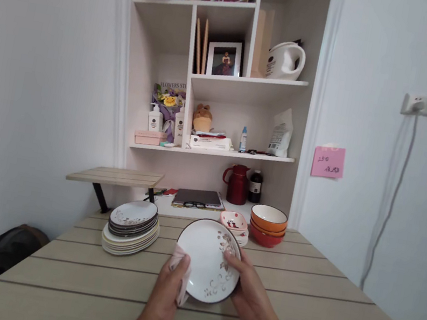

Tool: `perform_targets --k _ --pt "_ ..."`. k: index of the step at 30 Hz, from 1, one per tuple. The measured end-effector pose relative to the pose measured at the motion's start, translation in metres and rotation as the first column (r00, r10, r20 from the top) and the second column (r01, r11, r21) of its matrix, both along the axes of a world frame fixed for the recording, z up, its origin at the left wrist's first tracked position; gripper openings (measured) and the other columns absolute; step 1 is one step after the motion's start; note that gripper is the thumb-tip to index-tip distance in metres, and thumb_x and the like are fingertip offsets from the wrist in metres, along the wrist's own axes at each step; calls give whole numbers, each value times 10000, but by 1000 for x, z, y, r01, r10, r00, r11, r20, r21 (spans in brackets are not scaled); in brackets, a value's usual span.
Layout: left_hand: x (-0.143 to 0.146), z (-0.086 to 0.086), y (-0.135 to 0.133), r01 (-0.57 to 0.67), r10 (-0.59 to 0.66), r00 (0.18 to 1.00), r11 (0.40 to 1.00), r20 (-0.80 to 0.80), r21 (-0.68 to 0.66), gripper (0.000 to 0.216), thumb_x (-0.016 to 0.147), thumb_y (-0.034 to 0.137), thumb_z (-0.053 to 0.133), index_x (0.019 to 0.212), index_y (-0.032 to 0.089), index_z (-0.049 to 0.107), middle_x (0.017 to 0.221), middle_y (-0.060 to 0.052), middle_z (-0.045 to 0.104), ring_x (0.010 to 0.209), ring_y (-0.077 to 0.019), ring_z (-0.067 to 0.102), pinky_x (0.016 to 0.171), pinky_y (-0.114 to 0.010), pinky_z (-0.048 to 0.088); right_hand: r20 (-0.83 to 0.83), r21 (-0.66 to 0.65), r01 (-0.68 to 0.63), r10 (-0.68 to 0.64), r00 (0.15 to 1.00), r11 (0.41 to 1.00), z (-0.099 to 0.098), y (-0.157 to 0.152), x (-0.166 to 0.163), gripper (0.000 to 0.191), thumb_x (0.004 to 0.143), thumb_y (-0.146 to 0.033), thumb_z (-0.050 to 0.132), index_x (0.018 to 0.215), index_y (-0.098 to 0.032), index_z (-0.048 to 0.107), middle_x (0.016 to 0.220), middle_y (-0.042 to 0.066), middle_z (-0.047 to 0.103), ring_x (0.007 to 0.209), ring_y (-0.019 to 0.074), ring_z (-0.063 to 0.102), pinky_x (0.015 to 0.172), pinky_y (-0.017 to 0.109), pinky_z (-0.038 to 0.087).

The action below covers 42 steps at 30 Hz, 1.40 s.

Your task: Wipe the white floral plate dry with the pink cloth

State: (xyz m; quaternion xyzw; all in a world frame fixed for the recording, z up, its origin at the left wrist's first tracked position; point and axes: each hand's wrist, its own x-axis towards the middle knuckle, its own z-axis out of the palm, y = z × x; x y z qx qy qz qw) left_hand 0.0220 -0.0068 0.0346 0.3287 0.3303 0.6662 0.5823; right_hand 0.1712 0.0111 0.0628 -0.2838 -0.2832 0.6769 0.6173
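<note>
A white plate (196, 261) with a dark rim and brown floral print is held tilted up over the table, its face toward me. My right hand (248, 283) grips its right edge, thumb on the face and fingers behind. At the lower left edge, my left hand (171, 284) pinches a pale pink cloth (183, 292) against the rim. The fingers behind the plate are hidden. To the left stands a stack of plates (134, 215), dark-rimmed ones on top of pale yellow-rimmed ones.
Small patterned dishes (234, 221) and stacked orange and red bowls (268, 226) stand at the back right of the slatted table (95, 282). Behind are a laptop (198, 198), a red jug (237, 185) and a dark bottle (255, 186). A raised wooden shelf (116, 175) overhangs the back left.
</note>
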Motion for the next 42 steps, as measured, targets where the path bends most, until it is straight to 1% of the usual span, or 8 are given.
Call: perform_targets --k 6,10,14,22,31,34,39,42 --pt "-18 4 0 19 -15 997 998 -82 56 592 663 440 810 1149 139 654 998 -132 741 838 -244 708 778 -327 545 215 155 -178 143 966 972 14 -14 17 617 645 -291 794 1222 -220 588 1048 78 743 846 233 698 731 335 532" --pt "-23 4 -4 37 -21 975 997 -221 69 603 612 390 849 1127 130 676 951 -121 748 841 -250 699 758 -310 537 369 177 -219 141 919 959 15 -16 23 546 657 -350 795 1159 -197 646 964 80 756 815 236 694 723 346 531" --pt "-19 2 -5 17 -4 968 999 -252 50 645 535 372 886 1098 127 690 894 -110 752 837 -266 698 754 -324 543 357 97 -65 27 934 993 8 -10 18 525 623 -425 799 1068 -172 680 814 67 760 698 229 687 646 338 526" --pt "-7 -2 4 17 -19 998 1000 66 22 741 640 441 825 1280 170 569 987 -129 744 885 -282 709 843 -406 538 247 131 132 -161 955 983 -4 -8 -5 532 628 -454 781 1068 -173 680 833 49 767 746 242 696 664 333 541" --pt "16 -7 -2 152 -150 979 988 140 -1 639 685 445 792 1236 178 608 1117 -148 712 1031 -299 673 906 -402 528 26 27 344 -345 938 939 -12 0 -11 786 634 -432 779 1346 -244 502 895 20 766 780 237 703 706 358 564" --pt "15 -4 -3 89 -88 989 996 121 -6 669 669 419 809 1256 184 590 1099 -141 719 1017 -294 677 900 -401 530 28 22 290 -291 956 957 -8 -3 -10 783 653 -440 769 1356 -256 478 906 26 765 779 236 703 690 357 556" --pt "-10 2 0 -42 42 999 999 17 33 679 648 424 822 1232 162 595 1043 -130 732 933 -272 699 841 -364 544 170 128 -42 20 985 991 5 -10 0 626 641 -333 791 1216 -230 567 936 37 754 764 213 690 629 295 519" --pt "-21 2 3 -60 66 994 995 -84 77 608 655 433 816 1162 150 634 991 -115 742 859 -244 703 779 -316 543 317 174 -94 35 948 980 10 -12 10 518 677 -336 766 1155 -236 592 880 16 744 702 188 672 583 270 495"
